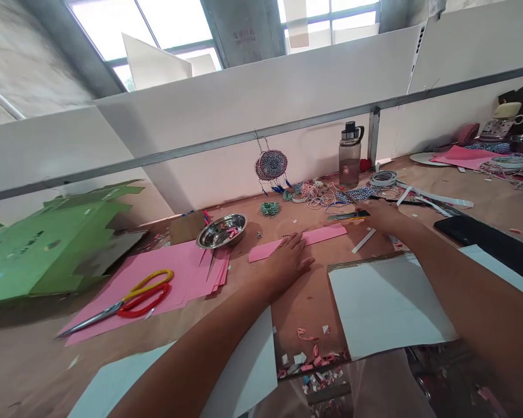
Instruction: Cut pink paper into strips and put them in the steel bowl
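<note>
My left hand (290,258) lies flat on a pink paper strip (326,233), its fingers stretched out across the middle. To the right, my right hand (381,216) is low over the table with its fingers bunched together. A utility knife (351,215) with a black and yellow handle lies just left of its fingers. A thin dark stick (345,194) runs up to the fingertips; whether they grip it is hidden. In front of the right hand is a narrow white strip (364,240). A white-covered board (387,307) sits below the right forearm.
Scissors (143,295) rest on pink sheets (181,264) at left, beside a steel bowl (207,235) of pink bits. A water bottle (349,157), tangled cords (316,194) and a tape roll (383,178) stand behind. A black phone-like slab (488,241) is right; green folded card (21,261) left.
</note>
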`<state>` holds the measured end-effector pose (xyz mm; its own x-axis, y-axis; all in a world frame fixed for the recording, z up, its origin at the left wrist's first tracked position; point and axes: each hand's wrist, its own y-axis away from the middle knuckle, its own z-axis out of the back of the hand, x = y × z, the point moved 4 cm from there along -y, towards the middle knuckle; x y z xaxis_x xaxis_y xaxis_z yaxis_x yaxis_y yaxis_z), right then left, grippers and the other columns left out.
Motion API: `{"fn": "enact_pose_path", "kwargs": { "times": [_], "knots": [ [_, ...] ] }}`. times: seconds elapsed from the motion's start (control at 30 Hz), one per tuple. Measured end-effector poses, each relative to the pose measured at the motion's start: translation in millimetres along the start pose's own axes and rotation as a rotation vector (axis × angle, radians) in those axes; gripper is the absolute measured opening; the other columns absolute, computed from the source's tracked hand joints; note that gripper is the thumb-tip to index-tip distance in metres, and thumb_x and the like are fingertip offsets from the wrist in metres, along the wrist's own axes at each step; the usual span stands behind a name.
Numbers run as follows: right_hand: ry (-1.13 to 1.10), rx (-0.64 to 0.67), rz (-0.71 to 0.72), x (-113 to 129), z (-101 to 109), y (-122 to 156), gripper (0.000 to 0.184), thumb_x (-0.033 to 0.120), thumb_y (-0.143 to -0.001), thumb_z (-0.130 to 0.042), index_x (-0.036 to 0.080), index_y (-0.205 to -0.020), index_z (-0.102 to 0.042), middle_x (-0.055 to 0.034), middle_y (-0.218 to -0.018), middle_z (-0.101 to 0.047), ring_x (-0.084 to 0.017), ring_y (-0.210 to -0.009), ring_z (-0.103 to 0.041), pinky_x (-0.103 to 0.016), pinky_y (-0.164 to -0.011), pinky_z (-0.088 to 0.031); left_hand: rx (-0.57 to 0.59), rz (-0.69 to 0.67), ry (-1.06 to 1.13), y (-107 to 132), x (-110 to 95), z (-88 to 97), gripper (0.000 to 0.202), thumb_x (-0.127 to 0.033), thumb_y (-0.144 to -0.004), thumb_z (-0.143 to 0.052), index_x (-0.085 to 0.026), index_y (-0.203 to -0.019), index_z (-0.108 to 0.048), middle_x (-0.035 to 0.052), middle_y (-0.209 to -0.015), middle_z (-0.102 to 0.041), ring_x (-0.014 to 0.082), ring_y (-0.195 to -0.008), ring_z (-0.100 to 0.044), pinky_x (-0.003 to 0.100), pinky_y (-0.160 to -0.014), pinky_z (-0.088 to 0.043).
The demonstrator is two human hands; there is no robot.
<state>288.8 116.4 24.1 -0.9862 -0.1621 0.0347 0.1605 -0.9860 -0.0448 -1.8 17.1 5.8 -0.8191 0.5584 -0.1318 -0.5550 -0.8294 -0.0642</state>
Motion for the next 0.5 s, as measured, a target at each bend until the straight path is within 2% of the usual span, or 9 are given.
{"fn": "enact_pose_path", "kwargs": {
  "times": [0.1,0.23,0.4,0.5],
  "knots": [
    [0.029,0.021,0.000,-1,-3,0,0.041,0.036,-0.084,-0.058,0.026,-0.123,-0.064,-0.0146,-0.128,-0.060,-0.033,-0.107,-0.055,-0.037,-0.077,-0.042,0.039,-0.063,0.022,-7,-7,-1.0,0.069,-0.057,-0.099,-0.023,-0.013,-0.152,-0.030,0.0108,-0.161,-0.022,0.0237,-0.149,-0.017,0.040,-0.121,-0.015],
    [0.055,0.031,-0.009,-6,-5,1,0.041,0.044,-0.086,-0.055,0.027,-0.123,-0.064,-0.0156,-0.126,-0.059,-0.034,-0.106,-0.055,-0.039,-0.077,-0.043,0.111,-0.083,0.038,-9,-6,-6.5,0.068,-0.056,-0.099,-0.019,-0.016,-0.154,-0.026,0.0081,-0.161,-0.019,0.0218,-0.150,-0.012,0.040,-0.121,-0.014],
    [0.056,0.040,-0.011,-16,-8,3,0.044,0.028,-0.081,-0.059,0.028,-0.125,-0.063,-0.0140,-0.124,-0.061,-0.031,-0.104,-0.057,-0.035,-0.074,-0.044,0.120,-0.006,0.012,-5,-11,-8.8,0.074,-0.059,-0.098,-0.018,-0.010,-0.153,-0.026,0.0114,-0.161,-0.018,0.0246,-0.150,-0.010,0.043,-0.120,-0.015],
    [0.029,0.059,-0.010,-20,-11,4,0.049,0.020,-0.077,-0.060,0.026,-0.125,-0.063,-0.0140,-0.119,-0.063,-0.029,-0.100,-0.059,-0.032,-0.072,-0.044,0.111,0.041,-0.015,-2,-17,-6.9,0.073,-0.058,-0.098,-0.017,-0.010,-0.153,-0.028,0.0116,-0.160,-0.020,0.0252,-0.150,-0.011,0.045,-0.119,-0.018]
  ]
}}
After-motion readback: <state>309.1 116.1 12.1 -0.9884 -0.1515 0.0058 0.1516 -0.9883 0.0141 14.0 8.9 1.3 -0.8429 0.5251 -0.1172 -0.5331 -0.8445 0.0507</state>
